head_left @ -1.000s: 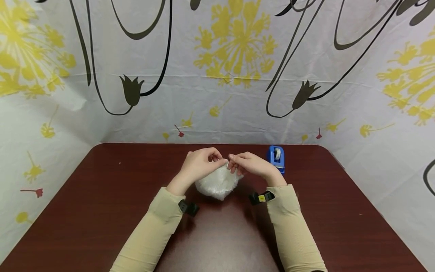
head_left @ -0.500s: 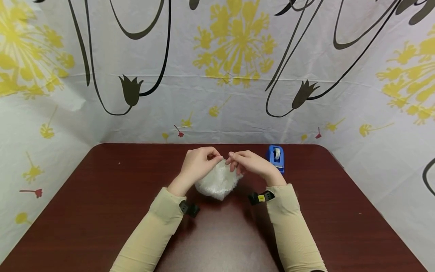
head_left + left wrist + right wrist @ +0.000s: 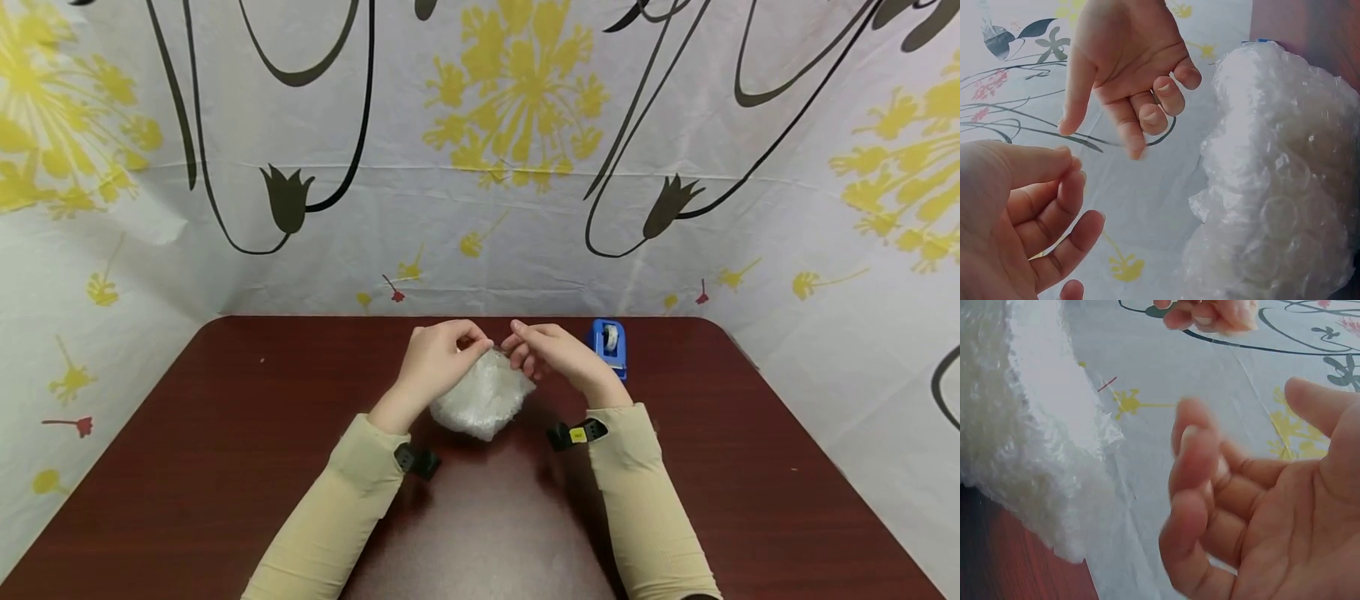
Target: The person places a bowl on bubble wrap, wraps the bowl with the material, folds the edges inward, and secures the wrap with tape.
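A bundle of clear bubble wrap (image 3: 480,400) rests on the dark red table; its contents cannot be made out. Above its left side, my left hand (image 3: 442,358) has thumb and index finger pinched together, with what looks like a small piece of clear tape at their tips, barely visible. My right hand (image 3: 558,354) hovers over the bundle's right side, thumb apart from its loosely bent fingers, nothing in it. In the left wrist view the bubble wrap (image 3: 1279,187) stands beside both hands, touched by neither. The right wrist view shows the right hand's empty palm (image 3: 1291,519).
A blue tape dispenser (image 3: 609,350) with a white roll stands behind the right hand, near the table's far edge. The dark red table (image 3: 225,467) reaches to a patterned white sheet (image 3: 420,208) hanging behind it and along the sides.
My right hand has drawn slightly up and away from the left, its thumb lifting off its fingers. The left hand has shifted slightly and keeps its pinch. The bundle stays in place.
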